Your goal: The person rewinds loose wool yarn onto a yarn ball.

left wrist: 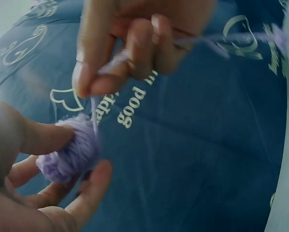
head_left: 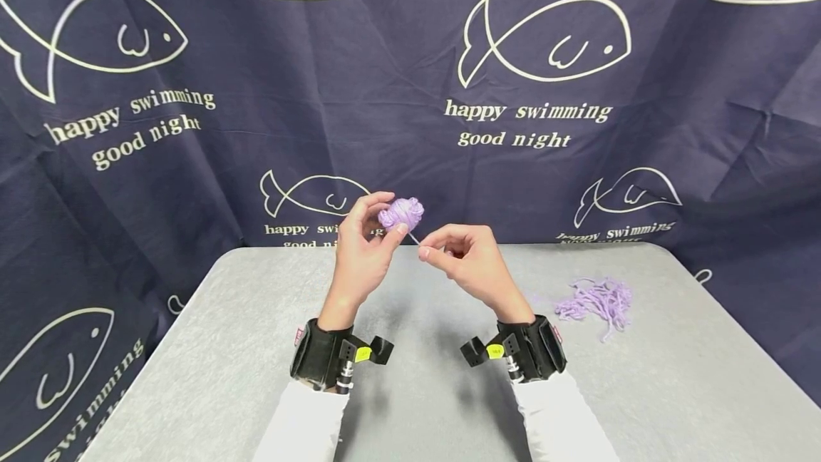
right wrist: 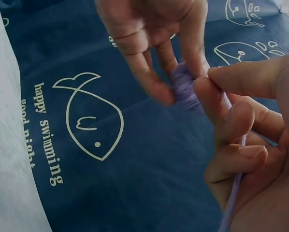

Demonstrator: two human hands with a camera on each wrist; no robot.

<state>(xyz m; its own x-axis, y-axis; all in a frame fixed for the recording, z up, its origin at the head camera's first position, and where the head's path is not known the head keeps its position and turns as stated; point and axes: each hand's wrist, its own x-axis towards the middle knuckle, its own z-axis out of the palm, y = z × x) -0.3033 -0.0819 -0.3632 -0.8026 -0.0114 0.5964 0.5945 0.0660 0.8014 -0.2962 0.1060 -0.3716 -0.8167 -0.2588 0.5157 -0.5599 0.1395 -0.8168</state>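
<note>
A small ball of purple yarn (head_left: 403,213) is held up between the thumb and fingers of my left hand (head_left: 364,255), above the far edge of the table. In the left wrist view the wound yarn ball (left wrist: 72,150) shows wrapped strands around its middle. From it a short taut strand (head_left: 413,238) runs to my right hand (head_left: 473,262), which pinches it between thumb and index finger. The right wrist view shows the yarn strand (right wrist: 237,186) passing on through the curled fingers and across the palm.
On the right of the grey table (head_left: 423,405) lies a loose heap of purple yarn (head_left: 599,303). A dark blue cloth (head_left: 410,77) printed with white fish and lettering hangs behind the table. Each wrist wears a black strap (head_left: 321,355) with a small camera mount.
</note>
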